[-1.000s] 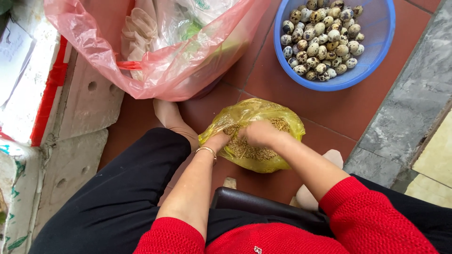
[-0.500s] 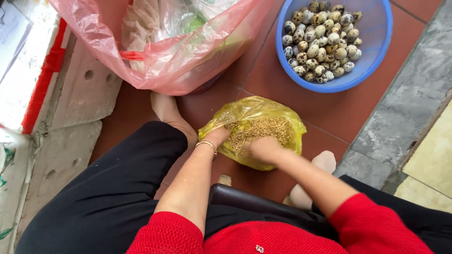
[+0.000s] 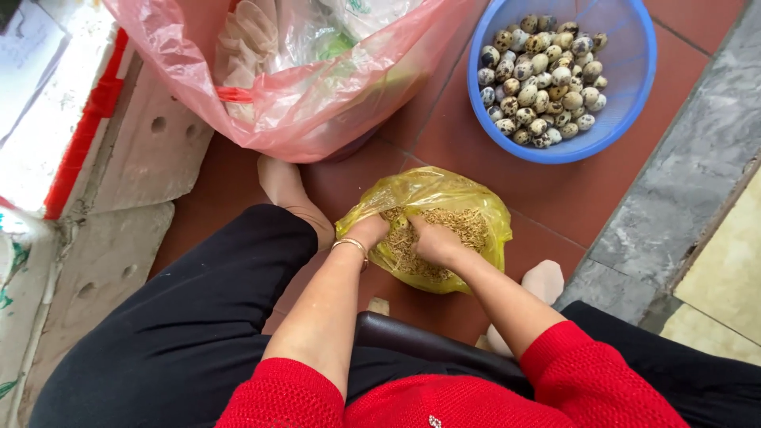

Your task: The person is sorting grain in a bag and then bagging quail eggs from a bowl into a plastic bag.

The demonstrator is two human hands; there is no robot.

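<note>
A seated person works both hands into a yellow bag (image 3: 444, 208) of husks (image 3: 468, 226) on the red tile floor (image 3: 555, 198), between their feet. The left hand (image 3: 366, 231), with a bangle (image 3: 351, 246) at the wrist, pinches the bag's near rim, seemingly to hold the mouth wide; the right hand (image 3: 434, 239) is sunk into the husks, fingers curled under and buried, so whether it grasps anything cannot be told. A blue basin (image 3: 638, 95) of speckled eggs (image 3: 539, 75) stands just beyond the bag toward the floor's grey stone edge (image 3: 682, 190), within easy reach. A pink bag (image 3: 317, 111) slumps near the left foot (image 3: 285, 186), beside white foam boxes (image 3: 103, 158)
</note>
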